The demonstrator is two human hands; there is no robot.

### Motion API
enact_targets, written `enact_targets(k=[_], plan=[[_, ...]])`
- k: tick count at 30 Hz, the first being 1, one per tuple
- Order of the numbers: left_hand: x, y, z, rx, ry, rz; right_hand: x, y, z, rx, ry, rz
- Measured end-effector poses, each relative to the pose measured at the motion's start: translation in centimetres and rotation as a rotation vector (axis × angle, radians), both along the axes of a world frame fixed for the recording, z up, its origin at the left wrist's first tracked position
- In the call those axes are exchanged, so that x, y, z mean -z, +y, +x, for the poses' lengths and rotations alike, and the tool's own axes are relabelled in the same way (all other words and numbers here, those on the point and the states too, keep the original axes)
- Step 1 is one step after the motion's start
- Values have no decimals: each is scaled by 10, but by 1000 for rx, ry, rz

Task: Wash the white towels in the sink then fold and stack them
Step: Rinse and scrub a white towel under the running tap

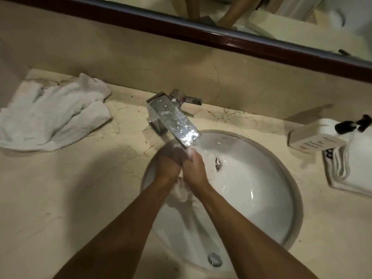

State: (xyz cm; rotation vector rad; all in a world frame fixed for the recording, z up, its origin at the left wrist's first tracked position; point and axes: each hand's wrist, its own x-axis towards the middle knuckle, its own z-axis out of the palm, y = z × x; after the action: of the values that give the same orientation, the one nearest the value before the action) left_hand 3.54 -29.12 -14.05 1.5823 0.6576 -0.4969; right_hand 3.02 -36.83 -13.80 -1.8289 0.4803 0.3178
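One marble counter (66,198) carries a round white sink (261,198), and a crumpled white towel (52,115) lies on its left end beside the chrome faucet (175,119). Inside the sink, under the spout, the left hand (171,164) and right hand (196,170) are pressed together, fingers curled around a wet white towel (186,193) bunched between them.
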Motion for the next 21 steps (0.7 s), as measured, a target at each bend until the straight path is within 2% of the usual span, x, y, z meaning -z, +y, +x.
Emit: enact_targets(k=[2, 4, 6, 7, 8, 9, 11, 13, 16, 19, 21], plan=[[-11, -11, -7, 93, -23, 125, 15, -17, 9, -45, 31, -140], [-10, -19, -14, 85, -52, 179, 22, -24, 13, 15, 107, -134], [-7, -18, -10, -49, -26, 45, 12, -7, 5, 95, 134, 32], [-3, -16, -8, -132, 17, -86, 6, 5, -1, 116, 167, 94], [-1, -18, -7, -204, 84, -222, 4, 12, -8, 130, 184, 91], [-2, -22, -10, -248, 114, -273, 3, 13, -13, 134, 176, 48], [-5, -33, -18, -244, 81, -185, 7, 2, -12, 142, 159, 19], [-3, -33, -28, -288, 57, -127, 11, -10, -11, 113, 148, 99], [-2, -24, -32, -305, 90, -202, 29, -20, -2, 39, 162, -6], [-6, -25, -33, -214, 88, -217, 45, -26, 12, 140, 285, -3], [-1, -25, -30, -246, 77, -67, 31, -18, 9, 156, 264, 69]])
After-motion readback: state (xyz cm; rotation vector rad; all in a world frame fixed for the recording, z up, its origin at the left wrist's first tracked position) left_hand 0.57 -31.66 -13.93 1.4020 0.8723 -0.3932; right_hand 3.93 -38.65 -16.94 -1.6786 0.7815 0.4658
